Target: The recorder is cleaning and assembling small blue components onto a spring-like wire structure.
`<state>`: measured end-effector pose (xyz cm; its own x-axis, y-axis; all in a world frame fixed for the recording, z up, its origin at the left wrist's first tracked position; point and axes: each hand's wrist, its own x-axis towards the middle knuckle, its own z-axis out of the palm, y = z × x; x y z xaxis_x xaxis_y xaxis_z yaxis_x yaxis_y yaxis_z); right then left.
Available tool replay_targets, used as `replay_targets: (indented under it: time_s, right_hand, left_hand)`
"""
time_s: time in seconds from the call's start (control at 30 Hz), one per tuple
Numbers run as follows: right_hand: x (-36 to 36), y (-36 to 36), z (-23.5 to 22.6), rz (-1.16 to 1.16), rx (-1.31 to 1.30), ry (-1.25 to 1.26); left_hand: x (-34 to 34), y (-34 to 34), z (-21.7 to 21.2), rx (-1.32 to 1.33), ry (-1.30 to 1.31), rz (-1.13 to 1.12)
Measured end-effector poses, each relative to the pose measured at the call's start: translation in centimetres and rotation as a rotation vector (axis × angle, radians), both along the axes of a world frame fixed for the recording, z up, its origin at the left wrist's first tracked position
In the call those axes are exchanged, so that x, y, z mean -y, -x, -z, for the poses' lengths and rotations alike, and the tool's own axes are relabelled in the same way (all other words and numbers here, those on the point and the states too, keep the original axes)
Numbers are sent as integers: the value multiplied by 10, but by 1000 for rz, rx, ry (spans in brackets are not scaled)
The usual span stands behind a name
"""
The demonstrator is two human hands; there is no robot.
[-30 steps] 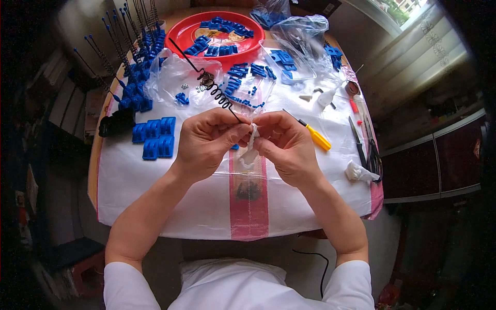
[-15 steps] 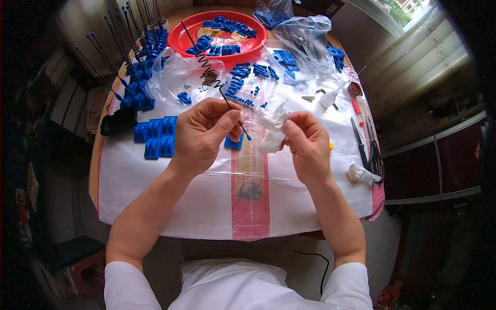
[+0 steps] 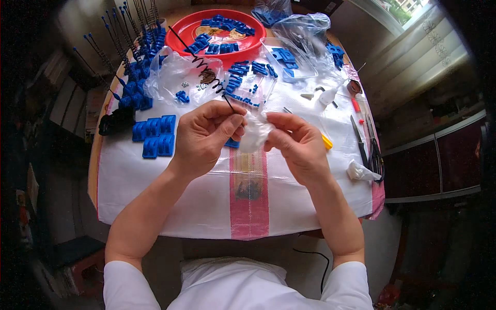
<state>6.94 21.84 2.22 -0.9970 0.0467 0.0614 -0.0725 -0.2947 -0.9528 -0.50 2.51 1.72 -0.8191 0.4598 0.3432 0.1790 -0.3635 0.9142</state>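
Pinching the black coiled wire (image 3: 204, 64) in our left hand (image 3: 206, 135), we grasp white tissue (image 3: 254, 135) with our right hand (image 3: 297, 144); wiping wants gentle, steady strokes.

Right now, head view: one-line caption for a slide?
Left hand holds a coiled black wire, right hand a white wad.
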Motion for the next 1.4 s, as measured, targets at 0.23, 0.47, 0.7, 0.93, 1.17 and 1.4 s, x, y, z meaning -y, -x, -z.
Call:
replay_targets:
  time_s: [0.23, 0.47, 0.7, 0.93, 1.17, 1.4]
  right_hand:
    - [12, -2, 3, -45, -44, -207]
    - [12, -1, 7, -95, -53, -29]
    - [11, -3, 5, 26, -65, -93]
    - [-47, 1, -22, 453, -194, -136]
    - [-123, -19, -30, 804, 86, -1110]
    - [-130, -29, -28, 742, 63, -1524]
  left_hand:
    - [-2, -4, -1, -72, -11, 56]
    - [0, -3, 2, -91, 0, 88]
    - [-1, -2, 2, -53, -2, 41]
    - [2, 4, 0, 54, -21, 48]
    - [0, 2, -2, 45, 23, 12]
    - [1, 4, 1, 82, -7, 85]
